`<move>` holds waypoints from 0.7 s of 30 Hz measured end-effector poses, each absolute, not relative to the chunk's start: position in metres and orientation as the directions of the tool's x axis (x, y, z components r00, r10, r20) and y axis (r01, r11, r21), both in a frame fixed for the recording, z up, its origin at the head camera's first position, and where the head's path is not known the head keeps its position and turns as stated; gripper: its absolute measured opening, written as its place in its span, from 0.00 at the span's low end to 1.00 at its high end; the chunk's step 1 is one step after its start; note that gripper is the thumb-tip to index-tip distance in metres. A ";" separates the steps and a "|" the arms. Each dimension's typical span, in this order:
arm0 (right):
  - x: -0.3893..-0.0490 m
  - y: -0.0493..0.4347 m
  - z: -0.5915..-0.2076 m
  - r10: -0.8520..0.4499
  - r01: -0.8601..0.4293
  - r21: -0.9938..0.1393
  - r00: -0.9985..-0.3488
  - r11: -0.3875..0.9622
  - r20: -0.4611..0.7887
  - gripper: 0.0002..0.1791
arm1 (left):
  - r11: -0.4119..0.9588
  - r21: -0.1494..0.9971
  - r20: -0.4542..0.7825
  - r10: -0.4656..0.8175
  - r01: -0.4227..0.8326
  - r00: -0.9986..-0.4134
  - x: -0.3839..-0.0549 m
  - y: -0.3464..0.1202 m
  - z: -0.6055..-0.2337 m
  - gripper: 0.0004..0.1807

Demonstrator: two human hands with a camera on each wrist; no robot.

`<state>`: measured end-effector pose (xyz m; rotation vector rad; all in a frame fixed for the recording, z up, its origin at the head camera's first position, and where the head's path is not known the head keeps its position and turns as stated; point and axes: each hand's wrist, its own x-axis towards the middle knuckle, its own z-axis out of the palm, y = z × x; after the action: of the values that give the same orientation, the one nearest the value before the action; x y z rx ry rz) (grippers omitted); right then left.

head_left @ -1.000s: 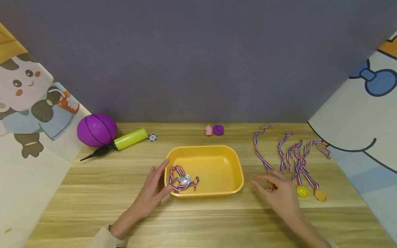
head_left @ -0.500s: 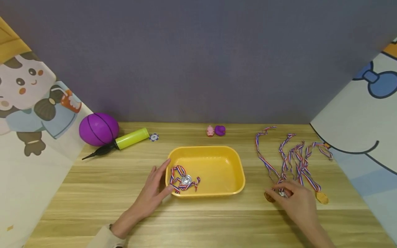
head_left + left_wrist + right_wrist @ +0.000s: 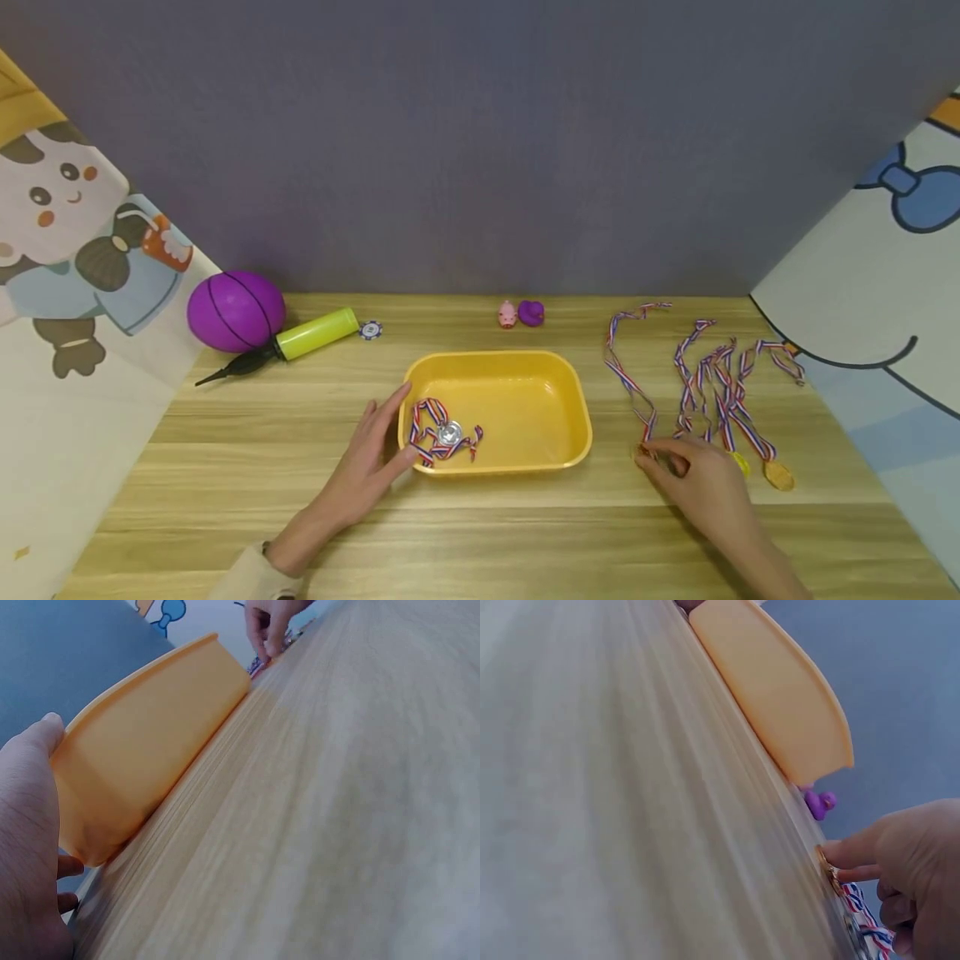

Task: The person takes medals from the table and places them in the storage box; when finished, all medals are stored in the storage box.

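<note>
The bare left hand spreads, thumb and index finger wide apart, its wrist leading back into a beige cloth sleeve. Well apart from it, the bare right hand reaches low, thumb and index finger pinching, other fingers curled.

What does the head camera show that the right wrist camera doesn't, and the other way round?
Only the head view: the purple ball, green pump, poker chip and the silver medal inside the yellow tray.
Only the right wrist view: the tray's outer wall and a greyish disc, perhaps another medal.
Both: the tray, purple duck, striped ribbon, and right hand pinching a bronze medal.
</note>
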<state>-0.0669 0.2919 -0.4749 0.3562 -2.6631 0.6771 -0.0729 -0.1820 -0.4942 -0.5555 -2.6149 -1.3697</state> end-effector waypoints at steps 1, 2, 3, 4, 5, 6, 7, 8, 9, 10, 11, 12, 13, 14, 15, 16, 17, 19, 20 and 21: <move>-0.070 0.290 -0.476 -0.165 -0.347 -0.401 -0.891 0.848 0.422 0.13 | 0.518 0.765 0.288 0.258 0.383 -0.922 -0.073 -0.182 -0.494 0.44; -0.073 0.288 -0.477 -0.179 -0.367 -0.394 -0.881 0.843 0.437 0.13 | 0.517 0.766 0.287 0.258 0.382 -0.923 -0.073 -0.182 -0.494 0.44; -0.076 0.286 -0.478 -0.191 -0.385 -0.388 -0.871 0.837 0.452 0.13 | 0.516 0.768 0.283 0.257 0.379 -0.924 -0.073 -0.183 -0.494 0.44; -0.078 0.284 -0.479 -0.201 -0.401 -0.381 -0.862 0.833 0.465 0.13 | 0.515 0.769 0.282 0.258 0.379 -0.924 -0.073 -0.183 -0.494 0.44; -0.080 0.283 -0.480 -0.208 -0.412 -0.376 -0.854 0.830 0.477 0.13 | 0.517 0.769 0.278 0.256 0.375 -0.926 -0.073 -0.183 -0.494 0.44; -0.082 0.281 -0.480 -0.212 -0.423 -0.370 -0.845 0.827 0.490 0.14 | 0.517 0.771 0.275 0.256 0.371 -0.927 -0.072 -0.183 -0.494 0.44; -0.084 0.280 -0.481 -0.213 -0.428 -0.368 -0.840 0.825 0.499 0.14 | 0.519 0.773 0.270 0.254 0.366 -0.929 -0.072 -0.182 -0.494 0.44; -0.085 0.279 -0.482 -0.204 -0.426 -0.380 -0.841 0.821 0.502 0.14 | 0.517 0.776 0.264 0.252 0.361 -0.931 -0.072 -0.182 -0.494 0.44; -0.085 0.279 -0.482 -0.191 -0.421 -0.389 -0.841 0.819 0.506 0.15 | 0.518 0.778 0.261 0.251 0.357 -0.932 -0.072 -0.182 -0.495 0.44; -0.085 0.279 -0.482 -0.179 -0.414 -0.394 -0.841 0.820 0.510 0.15 | 0.518 0.779 0.257 0.249 0.353 -0.934 -0.071 -0.181 -0.494 0.44; -0.085 0.279 -0.483 -0.166 -0.403 -0.396 -0.843 0.825 0.512 0.16 | 0.519 0.780 0.254 0.248 0.350 -0.935 -0.071 -0.180 -0.494 0.44; -0.085 0.280 -0.483 -0.153 -0.391 -0.397 -0.845 0.830 0.513 0.17 | 0.518 0.782 0.252 0.248 0.348 -0.935 -0.070 -0.180 -0.494 0.44; -0.085 0.281 -0.483 -0.140 -0.376 -0.395 -0.848 0.838 0.511 0.18 | 0.518 0.783 0.250 0.247 0.346 -0.936 -0.070 -0.180 -0.494 0.44; -0.084 0.282 -0.483 -0.131 -0.363 -0.391 -0.851 0.846 0.508 0.20 | 0.517 0.783 0.251 0.248 0.347 -0.936 -0.070 -0.180 -0.494 0.44; -0.084 0.283 -0.484 -0.132 -0.355 -0.374 -0.852 0.857 0.506 0.23 | 0.520 0.780 0.253 0.248 0.349 -0.935 -0.070 -0.180 -0.494 0.44; -0.084 0.283 -0.485 -0.135 -0.346 -0.361 -0.856 0.866 0.499 0.25 | 0.521 0.778 0.254 0.249 0.350 -0.935 -0.070 -0.180 -0.494 0.44; -0.083 0.283 -0.485 -0.140 -0.342 -0.351 -0.860 0.872 0.491 0.26 | 0.523 0.776 0.256 0.249 0.353 -0.934 -0.071 -0.180 -0.494 0.44; -0.083 0.282 -0.487 -0.153 -0.345 -0.340 -0.863 0.875 0.482 0.26 | 0.524 0.773 0.261 0.250 0.357 -0.932 -0.071 -0.181 -0.495 0.45; -0.083 0.281 -0.488 -0.163 -0.354 -0.338 -0.861 0.872 0.481 0.26 | 0.526 0.770 0.265 0.250 0.361 -0.931 -0.071 -0.181 -0.494 0.45; -0.083 0.281 -0.488 -0.170 -0.360 -0.336 -0.859 0.870 0.483 0.25 | 0.528 0.767 0.268 0.251 0.364 -0.930 -0.071 -0.181 -0.494 0.45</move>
<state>-0.0826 0.2809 -0.4881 0.3885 -2.5947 0.5854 -0.0714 -0.1812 -0.4943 -0.5328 -2.6357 -1.3684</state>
